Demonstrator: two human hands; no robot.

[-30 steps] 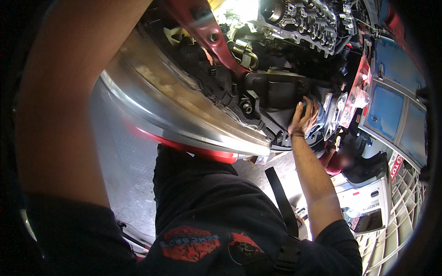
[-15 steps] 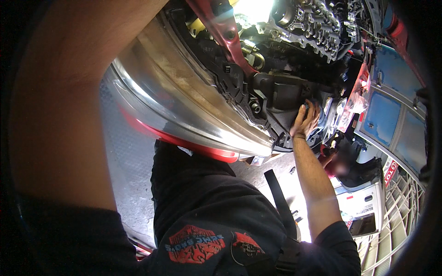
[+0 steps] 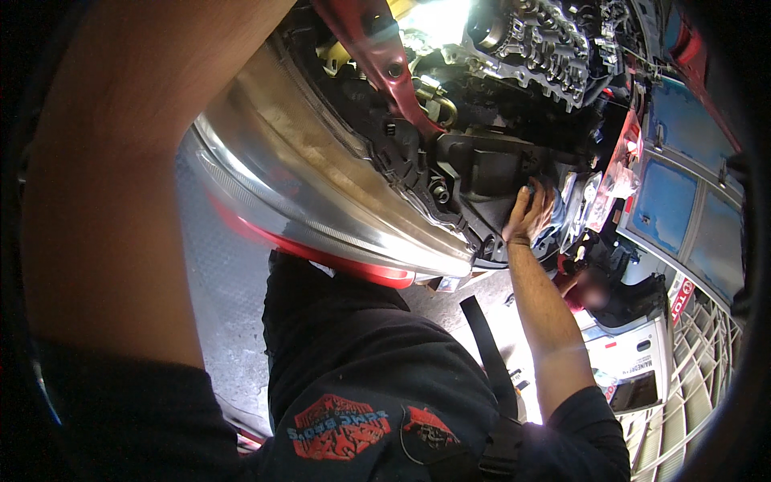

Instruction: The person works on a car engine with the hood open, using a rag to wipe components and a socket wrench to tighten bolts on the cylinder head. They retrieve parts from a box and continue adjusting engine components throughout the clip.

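Observation:
My left forearm (image 3: 112, 193) rises along the left side and passes beyond the top edge, so the left hand is out of sight. My right hand (image 3: 527, 215) reaches into the front corner of a car's engine bay. Its fingers curve over what looks like a bluish cloth (image 3: 555, 215), partly hidden beneath them. Hand and cloth lie against a black plastic cover (image 3: 491, 170) behind the headlight. The large clear headlight (image 3: 321, 189) curves between my body and the engine bay.
A red body brace (image 3: 377, 60) crosses the bay near a bright lamp (image 3: 438, 24). Beyond it sits an exposed metal engine head (image 3: 546, 52). Red bumper trim (image 3: 353, 267) runs below the headlight. At right are a blue-windowed door (image 3: 671, 197), a white vehicle (image 3: 630, 365) and another person (image 3: 582, 289).
The engine bay and headlight have shifted slightly left in view. My right hand stays over the bluish cloth by the black cover, its fingers slightly changed in pose.

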